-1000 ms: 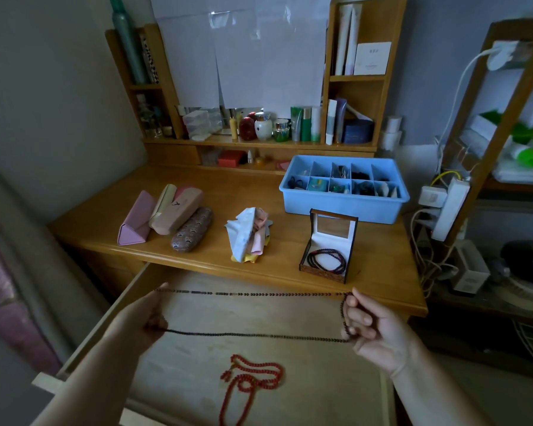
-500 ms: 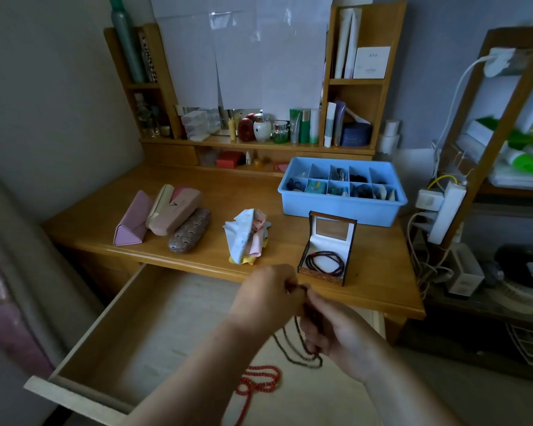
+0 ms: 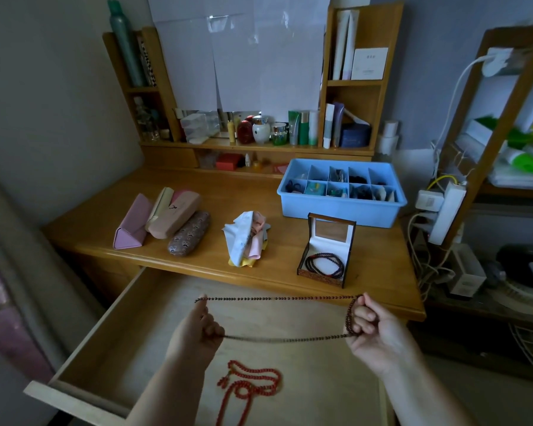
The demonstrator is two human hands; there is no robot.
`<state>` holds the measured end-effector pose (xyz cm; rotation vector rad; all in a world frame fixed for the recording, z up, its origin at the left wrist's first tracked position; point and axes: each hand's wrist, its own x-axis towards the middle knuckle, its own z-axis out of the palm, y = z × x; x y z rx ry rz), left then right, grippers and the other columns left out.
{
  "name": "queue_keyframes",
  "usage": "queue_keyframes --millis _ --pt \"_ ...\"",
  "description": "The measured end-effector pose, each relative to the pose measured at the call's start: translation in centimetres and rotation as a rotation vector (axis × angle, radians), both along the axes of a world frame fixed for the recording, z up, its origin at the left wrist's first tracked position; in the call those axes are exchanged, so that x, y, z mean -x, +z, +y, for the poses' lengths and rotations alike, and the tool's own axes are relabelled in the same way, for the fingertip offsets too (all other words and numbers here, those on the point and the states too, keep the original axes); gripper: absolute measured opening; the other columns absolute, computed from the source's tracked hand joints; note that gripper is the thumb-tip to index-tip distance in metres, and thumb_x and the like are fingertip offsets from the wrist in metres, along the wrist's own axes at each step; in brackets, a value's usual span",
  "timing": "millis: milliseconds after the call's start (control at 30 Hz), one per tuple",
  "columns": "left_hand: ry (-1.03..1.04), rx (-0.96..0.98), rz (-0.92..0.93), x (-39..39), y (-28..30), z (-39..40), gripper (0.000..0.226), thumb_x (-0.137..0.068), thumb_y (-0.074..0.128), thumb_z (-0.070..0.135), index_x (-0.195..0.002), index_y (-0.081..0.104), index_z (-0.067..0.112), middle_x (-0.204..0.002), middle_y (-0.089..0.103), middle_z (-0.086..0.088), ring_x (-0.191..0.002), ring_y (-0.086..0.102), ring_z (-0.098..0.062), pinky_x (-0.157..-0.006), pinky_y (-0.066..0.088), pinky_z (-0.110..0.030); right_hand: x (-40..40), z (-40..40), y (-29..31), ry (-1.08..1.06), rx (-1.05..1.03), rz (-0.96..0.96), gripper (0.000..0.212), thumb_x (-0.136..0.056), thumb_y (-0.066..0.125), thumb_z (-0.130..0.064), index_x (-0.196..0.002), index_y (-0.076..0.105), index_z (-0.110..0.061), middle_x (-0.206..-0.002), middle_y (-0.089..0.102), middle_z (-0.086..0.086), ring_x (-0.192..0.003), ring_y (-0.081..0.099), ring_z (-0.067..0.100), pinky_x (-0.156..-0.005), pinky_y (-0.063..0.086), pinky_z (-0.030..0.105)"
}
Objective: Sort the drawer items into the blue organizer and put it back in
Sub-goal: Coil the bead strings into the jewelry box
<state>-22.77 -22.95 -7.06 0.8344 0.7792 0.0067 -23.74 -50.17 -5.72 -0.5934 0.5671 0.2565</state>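
hands: my left hand point(image 3: 197, 330) and right hand point(image 3: 368, 324) grip the dark beads point(image 3: 277, 318), stretched between
done: organizer point(image 3: 340, 207) ahead, part-filled
left: red beads point(image 3: 250, 384) below in drawer point(image 3: 105, 327); organizer return

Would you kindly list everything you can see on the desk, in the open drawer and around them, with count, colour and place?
Organizer: one, blue, back right of desk, compartments partly filled.
Jewellery box: one, dark, white lining, lid up, in front of the organizer, dark beads coiled inside.
Glasses cases: four, pink, cream, tan and brown patterned, left of desk.
Cloths: a crumpled pile, white, pink, yellow, desk middle.
Drawer: one, wooden, pulled open below the desk.
Red bead string: one, on the drawer floor.
Dark bead string: one, stretched between both hands above the drawer.
Bottles and jars: several, mixed colours, rear shelf.
Power strip: one, white, right of desk.
Left hand: holds one end.
Right hand: holds the other.
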Motion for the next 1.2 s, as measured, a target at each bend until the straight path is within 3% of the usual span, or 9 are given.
queue_keyframes --millis 200,333,433,567,667,800,900,1000,1200 --pt "-0.488 -1.315 -0.472 1.3 2.6 -4.1 0.033 -0.082 0.069 0.037 -0.064 0.055 0.013 -0.056 0.049 0.003 -0.052 0.043 -0.013 -0.049 0.038 -0.027 0.0 2.8 1.2 0.025 0.04 -0.217 0.019 -0.073 0.061 -0.018 -0.089 0.063 -0.009 -0.074 0.07 0.009 -0.062 0.067 0.019 -0.069 0.049 0.033" --pt "-0.795 -1.788 -0.739 2.3 5.3 -7.5 0.029 -0.082 0.059 0.047 -0.07 0.048 0.024 -0.064 0.056 0.009 -0.059 0.049 -0.009 -0.054 0.04 -0.022 0.4 4.1 1.9 0.208 0.231 -0.404 0.029 -0.077 0.059 -0.034 -0.091 0.066 -0.009 -0.089 0.072 0.013 -0.082 0.069 0.023 -0.078 0.049 0.035" --pt "-0.767 -1.711 -0.638 1.7 6.0 -9.1 0.014 -0.078 0.056 0.036 -0.08 0.051 0.023 -0.068 0.062 0.007 -0.063 0.058 -0.009 -0.055 0.047 -0.025 1.4 4.7 1.9 0.454 0.49 -0.443 0.036 -0.076 0.059 -0.05 -0.075 0.068 -0.015 -0.06 0.057 0.004 -0.054 0.053 0.015 -0.06 0.043 0.028" --pt "-0.738 -1.326 -0.381 -0.1 5.6 -8.0 0.019 -0.08 0.069 0.019 -0.071 0.053 0.025 -0.059 0.054 0.007 -0.045 0.043 -0.002 -0.043 0.037 -0.018 1.8 3.8 2.1 0.493 0.375 -0.263 0.024 -0.068 0.07 -0.038 -0.062 0.062 -0.015 -0.044 0.032 -0.004 -0.038 0.027 0.01 -0.04 0.03 0.022" --pt "-0.565 -0.793 -0.134 -0.6 4.1 -5.3 0.013 -0.085 0.067 0.012 -0.076 0.058 0.014 -0.056 0.048 0.001 -0.045 0.042 -0.008 -0.045 0.048 -0.02 1.3 2.8 2.1 0.3 0.15 -0.138 0.023 -0.074 0.066 -0.029 -0.06 0.059 -0.012 -0.043 0.031 -0.006 -0.034 0.026 0.009 -0.035 0.03 0.021" --pt "-0.172 0.018 -0.048 -0.1 1.8 -3.2 0.027 -0.094 0.055 0.02 -0.071 0.05 0.01 -0.043 0.044 -0.001 -0.056 0.047 -0.015 -0.08 0.053 -0.039 0.9 2.2 1.8 0.106 0.01 -0.037 0.023 -0.079 0.06 -0.027 -0.062 0.056 -0.013 -0.042 0.031 -0.007 -0.032 0.026 0.008 -0.032 0.033 0.021" --pt "-0.128 0.226 -0.101 0.7 0.8 -4.7 0.047 -0.096 0.045 0.041 -0.059 0.041 0.013 -0.041 0.041 -0.002 -0.054 0.056 -0.02 -0.083 0.051 -0.046 1.0 2.9 1.1 0.015 -0.031 0.04 0.031 -0.092 0.054 -0.029 -0.064 0.052 -0.015 -0.04 0.033 -0.006 -0.03 0.027 0.009 -0.04 0.035 0.022" --pt "-0.212 0.104 -0.074 1.5 0.6 -5.8 0.044 -0.094 0.052 0.035 -0.056 0.04 0.016 -0.043 0.028 0.001 -0.038 0.035 -0.014 -0.059 0.05 -0.034 0.6 2.9 0.8 -0.108 -0.051 0.09 0.034 -0.096 0.05 -0.029 -0.065 0.051 -0.017 -0.04 0.034 -0.007 -0.031 0.028 0.008 -0.054 0.03 0.023" --pt "-0.48 -0.988 -0.352 3.4 0.8 -6.5 0.016 -0.08 0.063 0.004 -0.07 0.057 0.015 -0.058 0.047 0.004 -0.052 0.042 -0.006 -0.054 0.037 -0.017 0.3 2.3 1.1 -0.189 -0.113 -0.015 0.014 -0.093 0.051 -0.015 -0.086 0.06 -0.008 -0.064 0.062 0.003 -0.063 0.056 0.014 -0.073 0.048 0.032"
